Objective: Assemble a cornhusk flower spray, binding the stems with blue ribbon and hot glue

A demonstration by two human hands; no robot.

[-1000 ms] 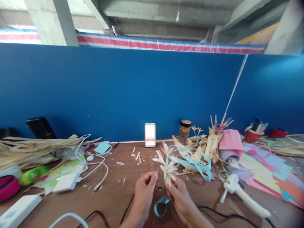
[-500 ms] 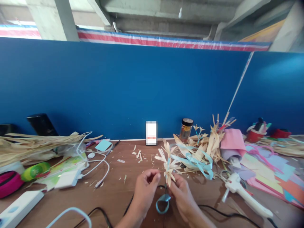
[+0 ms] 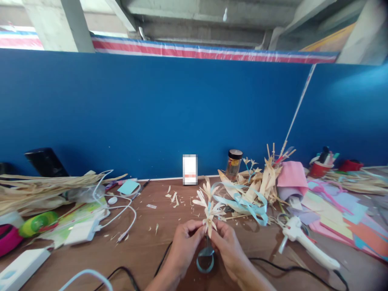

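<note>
A spray of pale dried-husk flowers stands between my two hands at the front middle of the table. My left hand is closed, thumb and fingers pinched at the lower flower from the left. From the other side my right hand pinches the same spray just under its bloom. The fingertips nearly meet, and the stem between them is partly hidden. Below the hands lies a loop of light blue ribbon or tape; whether it joins the stem I cannot tell.
A white hot glue gun lies right, its black cord running behind my right wrist. Dried husks, blue ribbon and a lidded jar stand beyond. Leftward are white cables, a power strip and a green tape roll.
My left hand has moved right and now meets the flower spray, where it was apart from it before. The whole view has shifted slightly.
</note>
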